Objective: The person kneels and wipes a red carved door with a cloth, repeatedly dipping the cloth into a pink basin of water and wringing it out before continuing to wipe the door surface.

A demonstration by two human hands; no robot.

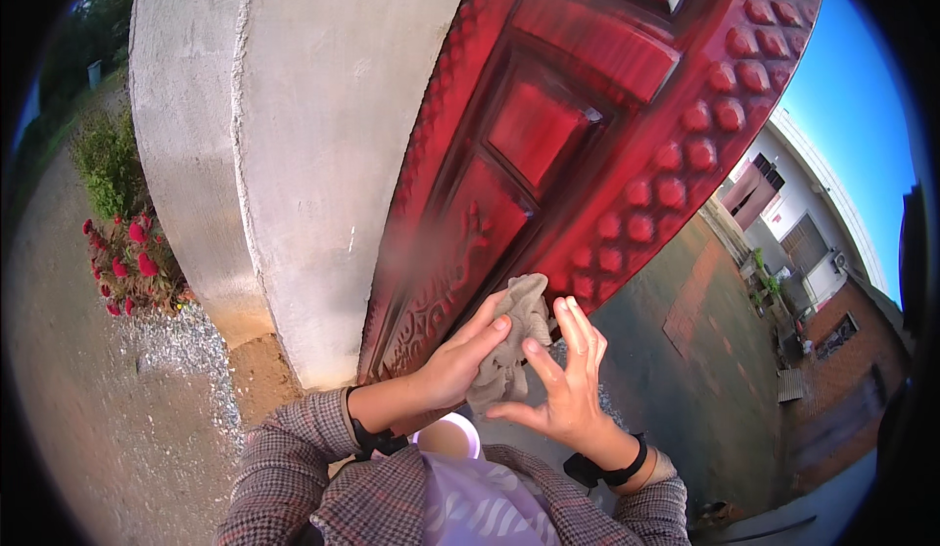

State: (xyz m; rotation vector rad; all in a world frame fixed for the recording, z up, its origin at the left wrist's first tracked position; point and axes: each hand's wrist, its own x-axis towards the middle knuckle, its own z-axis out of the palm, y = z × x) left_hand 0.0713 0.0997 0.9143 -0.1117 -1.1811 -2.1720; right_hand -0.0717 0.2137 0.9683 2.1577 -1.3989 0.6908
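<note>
A crumpled grey-brown cloth [514, 344] is in my left hand [459, 362], whose thumb presses on it near the lower part of a red panelled door [540, 131]. On the cloth's other side, my right hand [569, 381] has its fingers spread and curved, with a gap between thumb and forefinger. The door has raised diamond-like studs along one edge and carved scrollwork low down. Below my hands, partly hidden by my left forearm and jacket, a round light-rimmed bucket [476, 428] holds brownish content.
A pale plastered wall [316, 142] stands left of the door, with gravel [187, 348] and red flowers [139, 252] beyond it. On the right lie a yard with a strip of brick paving [694, 292], a white building [800, 208] and a brick wall [844, 392].
</note>
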